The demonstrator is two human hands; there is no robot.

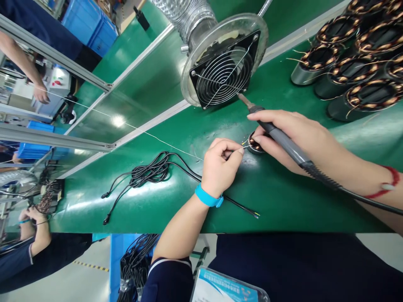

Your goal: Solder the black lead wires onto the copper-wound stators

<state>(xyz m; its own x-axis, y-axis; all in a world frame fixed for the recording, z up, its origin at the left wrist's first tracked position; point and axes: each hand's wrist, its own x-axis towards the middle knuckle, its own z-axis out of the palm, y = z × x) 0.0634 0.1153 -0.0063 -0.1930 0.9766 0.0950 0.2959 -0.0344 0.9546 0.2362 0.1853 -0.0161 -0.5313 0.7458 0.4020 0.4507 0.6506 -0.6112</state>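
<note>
Head view. Left hand [220, 165], centre of frame, fingers pinched narrow on thin solder wire [151, 135] running off toward upper left. Wire tip meets small copper-wound coil [255, 144] lying on green mat [283, 197], just right of centre. Right hand [291, 134] closed around soldering iron [280, 138], pen grip, fingertips touching coil; iron tip points up toward extraction fan [224, 71]. Black cable bundle [147, 172] left of centre. Stack of wound stators [352, 63] upper right. Co-worker's hand [31, 216] lower left.

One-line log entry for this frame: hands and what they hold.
left hand pinches thin wire at small coil | right hand holds soldering iron, tip near fan | black cables left on green mat
</note>
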